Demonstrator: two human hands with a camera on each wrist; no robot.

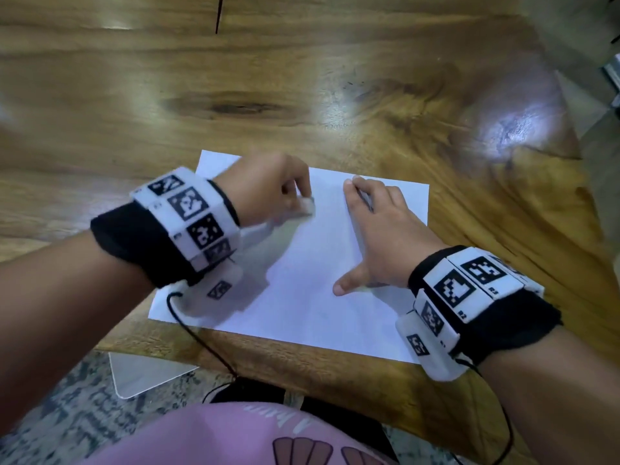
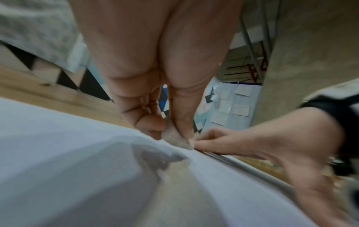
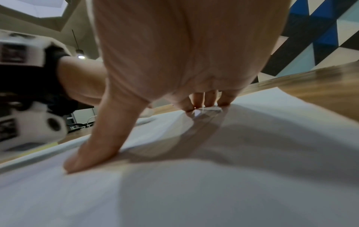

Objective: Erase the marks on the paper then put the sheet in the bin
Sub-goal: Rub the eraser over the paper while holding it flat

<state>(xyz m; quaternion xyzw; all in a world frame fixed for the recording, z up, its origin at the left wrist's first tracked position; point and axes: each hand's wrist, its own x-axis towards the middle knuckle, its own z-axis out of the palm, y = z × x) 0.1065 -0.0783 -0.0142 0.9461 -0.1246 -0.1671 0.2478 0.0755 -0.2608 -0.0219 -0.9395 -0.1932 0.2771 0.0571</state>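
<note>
Paper (image 1: 302, 280) lies flat on the desk (image 1: 302, 78). The left hand (image 1: 268, 189) pinches an eraser (image 1: 307, 207), rubbing; the right hand (image 1: 379, 236), fingers spread, pins the sheet. Erasing seems underway; binning comes next.

Marks on paper (image 1: 312, 280) (too faint) indiscernible

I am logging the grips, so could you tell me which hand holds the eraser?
The left hand pinches the eraser; the right hand lies flat on the paper.
</note>
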